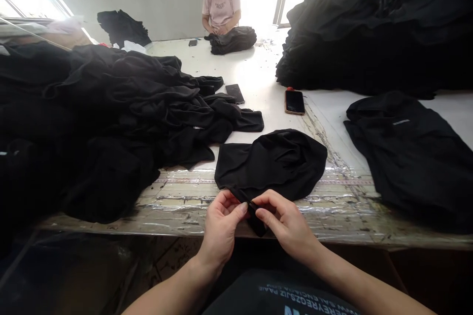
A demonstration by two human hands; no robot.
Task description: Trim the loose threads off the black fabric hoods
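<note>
A black garment (271,165) lay bunched on the near part of the table (177,214), with a narrow strip of it drawn toward the near edge. The left hand (221,221) was closed in a pinch on that strip, thumb over fingers; the right hand (284,216) pinched it just beside, fingertips nearly together, though whether they hid anything small could not be told. The cloth looked light, soft and limp, unlikely to break but apt to crumple or slide, so a seam or doubled edge probably gave the surest hold. The strip's end hung by the table's near edge, where it could have slipped over. To the left, a heap of black clothes (111,108) came close to the garment; a folded garment (410,152) lay well apart on the right, leaving more room that way, and a phone (294,102) bounded the far side.
</note>
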